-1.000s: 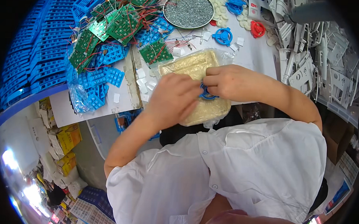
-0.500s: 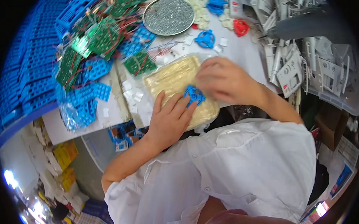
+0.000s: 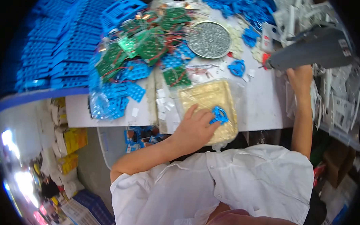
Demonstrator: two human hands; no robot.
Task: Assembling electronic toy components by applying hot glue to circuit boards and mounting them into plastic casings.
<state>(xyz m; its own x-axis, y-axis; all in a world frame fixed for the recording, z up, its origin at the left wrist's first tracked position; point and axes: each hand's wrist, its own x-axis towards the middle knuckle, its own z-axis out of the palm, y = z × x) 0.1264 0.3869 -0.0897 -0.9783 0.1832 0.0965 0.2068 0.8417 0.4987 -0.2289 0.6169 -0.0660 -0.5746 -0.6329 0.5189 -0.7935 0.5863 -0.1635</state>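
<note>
My left hand (image 3: 197, 127) presses its fingertips on a small blue ring-shaped plastic part (image 3: 218, 115). That part lies on a pale gold block (image 3: 206, 93) wrapped in clear plastic at the table's front edge. Over at the right, my right hand (image 3: 301, 79) is raised against the underside of a grey power screwdriver (image 3: 313, 49). Its fingers go behind the tool and seem closed round it. The thin bit of the screwdriver points left. Another blue ring-shaped part (image 3: 236, 68) lies beyond the block, beside small white pieces (image 3: 250, 73).
A round tin of small metal screws (image 3: 209, 39) stands at the back. Left of it are wired green circuit boards (image 3: 150, 46) and tall stacks of blue plastic panels (image 3: 71, 49). Blue parts (image 3: 247, 11) pile at the back; white plastic parts (image 3: 340, 106) fill a bin at right.
My right hand has left the blue part and moved right to the power screwdriver. My left hand has stayed on the blue part. The whole view has shifted.
</note>
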